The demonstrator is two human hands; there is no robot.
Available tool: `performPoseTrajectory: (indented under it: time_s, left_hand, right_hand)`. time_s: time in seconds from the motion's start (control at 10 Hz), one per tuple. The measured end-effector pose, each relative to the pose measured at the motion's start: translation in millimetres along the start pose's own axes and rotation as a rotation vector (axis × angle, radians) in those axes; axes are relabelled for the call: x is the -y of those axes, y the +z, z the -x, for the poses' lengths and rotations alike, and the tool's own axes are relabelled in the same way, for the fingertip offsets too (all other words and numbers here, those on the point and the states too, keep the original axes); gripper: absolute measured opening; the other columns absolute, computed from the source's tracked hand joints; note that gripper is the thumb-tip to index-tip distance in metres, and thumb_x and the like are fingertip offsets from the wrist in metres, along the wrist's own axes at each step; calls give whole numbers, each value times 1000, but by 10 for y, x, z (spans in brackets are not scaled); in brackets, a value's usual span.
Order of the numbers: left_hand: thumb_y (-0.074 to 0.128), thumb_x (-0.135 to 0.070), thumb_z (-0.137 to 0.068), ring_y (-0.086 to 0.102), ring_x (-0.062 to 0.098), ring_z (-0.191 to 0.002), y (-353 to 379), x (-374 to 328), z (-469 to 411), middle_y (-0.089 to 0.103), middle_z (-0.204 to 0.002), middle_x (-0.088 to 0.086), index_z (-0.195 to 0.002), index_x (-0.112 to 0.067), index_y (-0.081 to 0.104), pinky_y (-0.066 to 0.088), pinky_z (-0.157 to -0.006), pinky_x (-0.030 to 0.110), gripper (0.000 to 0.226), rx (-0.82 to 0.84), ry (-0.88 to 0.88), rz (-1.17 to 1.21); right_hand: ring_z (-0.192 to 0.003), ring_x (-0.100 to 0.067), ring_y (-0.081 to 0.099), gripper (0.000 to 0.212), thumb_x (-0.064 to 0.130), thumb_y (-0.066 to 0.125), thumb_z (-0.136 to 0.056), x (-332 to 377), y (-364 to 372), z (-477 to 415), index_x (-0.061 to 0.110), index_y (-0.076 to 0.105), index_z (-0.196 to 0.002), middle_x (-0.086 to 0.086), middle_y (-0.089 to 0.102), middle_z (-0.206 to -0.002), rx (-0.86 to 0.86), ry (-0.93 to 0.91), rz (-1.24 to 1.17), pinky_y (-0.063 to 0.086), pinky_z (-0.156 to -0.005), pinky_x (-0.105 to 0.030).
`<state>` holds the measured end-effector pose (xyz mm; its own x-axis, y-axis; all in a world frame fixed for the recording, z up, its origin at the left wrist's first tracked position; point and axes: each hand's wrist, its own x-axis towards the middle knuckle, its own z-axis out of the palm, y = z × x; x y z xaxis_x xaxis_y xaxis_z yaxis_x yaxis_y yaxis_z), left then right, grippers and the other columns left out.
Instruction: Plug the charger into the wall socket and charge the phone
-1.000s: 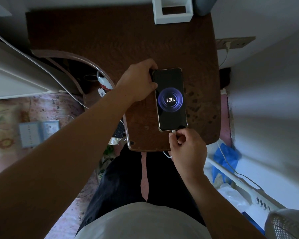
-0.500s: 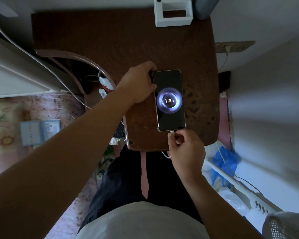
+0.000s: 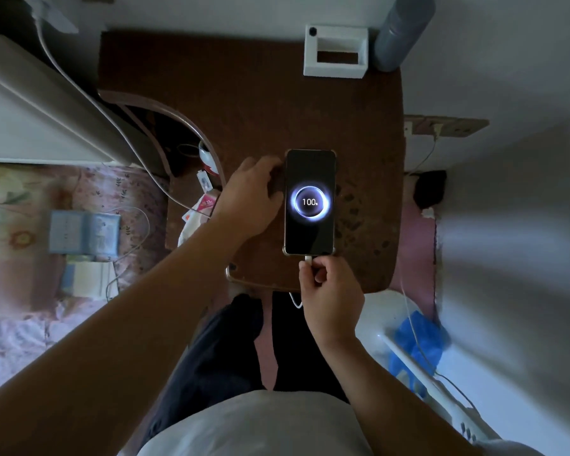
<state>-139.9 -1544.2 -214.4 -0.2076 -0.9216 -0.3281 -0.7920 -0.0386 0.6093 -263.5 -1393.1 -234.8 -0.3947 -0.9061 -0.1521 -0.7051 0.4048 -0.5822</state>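
The slim black smartphone w/ a pale case rim lies flat, screen up, on the dark brown wooden worktop, near its front edge, and the screen glows w/ a ring reading 100, so charging looks already live. The right hand has its grip pinching the white plug end of the thin white charging cable between thumb and forefinger, right at the phone's bottom port; the cable then loops off the worktop's front edge below the hand. The left hand rests on the worktop just beside the phone's left edge, fingers loosely curled; can't tell if they touch the case. At the wall on the right, a beige socket strip carries a small white charger plug w/ a thin lead dropping down, so the wall end seems done. Step in hand, as I judge it: seat the connector fully, then let go. To do it well: keep the plug in line w/ the port, push straight, no sideways wiggle; brace the phone w/ the left hand so it doesn't slide. Release gently and leave slack in the cable so its weight off the edge doesn't tug the plug or drag the phone toward the drop.
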Motion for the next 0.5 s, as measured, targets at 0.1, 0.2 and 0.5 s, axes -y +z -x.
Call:
performPoseTrajectory:
  time_s: [0.1,0.2,0.5]
  left_hand:
    - [59,-17,-81,52,27,-111,4,72,268,52,-120,10,-130,-21,50,46,-95,42,49,19,-49,-62]
    - [59,-21,-82,45,27,-122,5,161,533,50,-128,7,-131,-23,49,42,-101,42,51,55,-92,-149]
    - [58,-23,-88,38,28,-126,110,630,1332,42,-132,6,-138,-23,44,43,-97,41,52,31,-161,-199]
  right_hand:
    - [-61,-15,61,17,28,71,-84,21,-11,3,11,69,-83,-2,68,-75,17,24,2,39,-51,-21]
    - [-62,-19,61,16,26,71,-85,46,-26,5,10,68,-82,-4,65,-74,8,52,-23,38,-52,-25]
    - [-59,-10,49,18,25,68,-87,37,-24,142,10,61,-81,-3,60,-75,-21,4,-64,32,-49,-15]
